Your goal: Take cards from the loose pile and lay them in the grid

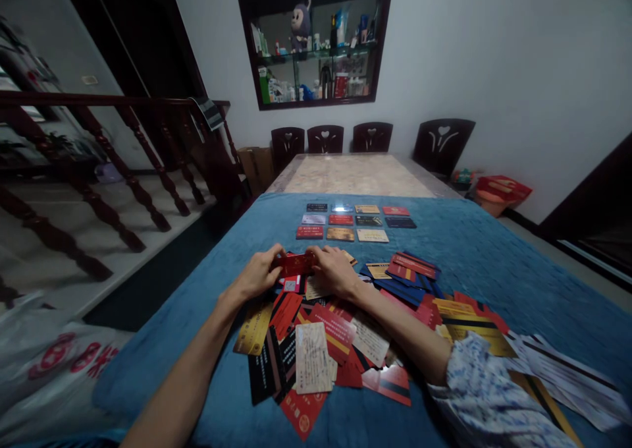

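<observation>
Between my two hands is a red card [296,263], tilted up above a loose heap of cards. My left hand [261,271] pinches its left end between thumb and fingers. At the right end, my right hand [333,270] grips it with bent fingers. Below lies the heap, with a cream card [313,357], a gold card [253,327] and a black card [264,367] among several red ones. Beyond my hands, several cards are laid out in rows, among them a red card [310,232] and a cream card [372,236] in the nearest row.
A blue cloth [217,250] covers the near part of the table. Right of my hands lie a stack of blue and red cards [412,269], gold cards [474,326] and white cards [567,372]. Chairs [372,136] stand beyond; a plastic bag [54,369] is at left.
</observation>
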Demonstrator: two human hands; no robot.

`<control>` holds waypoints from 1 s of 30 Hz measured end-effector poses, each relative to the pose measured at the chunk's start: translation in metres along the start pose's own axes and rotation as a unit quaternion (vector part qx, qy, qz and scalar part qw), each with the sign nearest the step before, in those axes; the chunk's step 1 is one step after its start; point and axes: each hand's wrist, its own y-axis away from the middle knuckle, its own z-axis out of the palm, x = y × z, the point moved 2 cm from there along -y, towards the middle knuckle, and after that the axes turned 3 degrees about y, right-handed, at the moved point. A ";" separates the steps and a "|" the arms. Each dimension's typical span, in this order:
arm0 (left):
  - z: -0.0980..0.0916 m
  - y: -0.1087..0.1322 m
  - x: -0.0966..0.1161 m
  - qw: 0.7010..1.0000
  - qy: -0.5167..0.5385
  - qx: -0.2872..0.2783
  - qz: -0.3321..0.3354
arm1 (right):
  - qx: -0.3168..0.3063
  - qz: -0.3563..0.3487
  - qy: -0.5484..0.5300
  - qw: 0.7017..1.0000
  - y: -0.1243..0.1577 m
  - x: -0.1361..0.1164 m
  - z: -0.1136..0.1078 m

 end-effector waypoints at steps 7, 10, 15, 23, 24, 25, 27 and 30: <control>0.000 0.000 0.001 1.000 0.016 0.014 -0.003 | 0.008 -0.017 -0.023 1.000 0.001 0.000 0.005; -0.001 0.000 0.001 0.999 0.029 0.026 -0.013 | 0.021 -0.029 -0.020 0.999 0.000 -0.001 0.006; -0.003 0.000 0.005 0.998 0.049 0.035 -0.022 | 0.063 -0.043 -0.007 0.997 0.000 -0.001 0.007; 0.001 -0.001 0.003 0.998 0.044 0.033 -0.011 | 0.073 -0.054 0.026 0.996 0.002 0.001 0.002; 0.002 -0.001 0.002 0.999 0.037 0.030 -0.008 | 0.074 -0.052 0.030 0.995 0.002 0.001 0.001; 0.003 -0.001 0.001 0.999 0.029 0.027 -0.003 | 0.077 -0.050 0.032 0.995 0.002 0.002 0.000; 0.004 -0.001 0.001 1.000 0.003 0.024 0.008 | 0.086 -0.046 0.034 0.995 0.001 0.004 0.000; 0.003 -0.001 0.004 0.998 -0.051 0.030 0.025 | 0.103 -0.042 0.037 0.993 0.000 0.006 0.000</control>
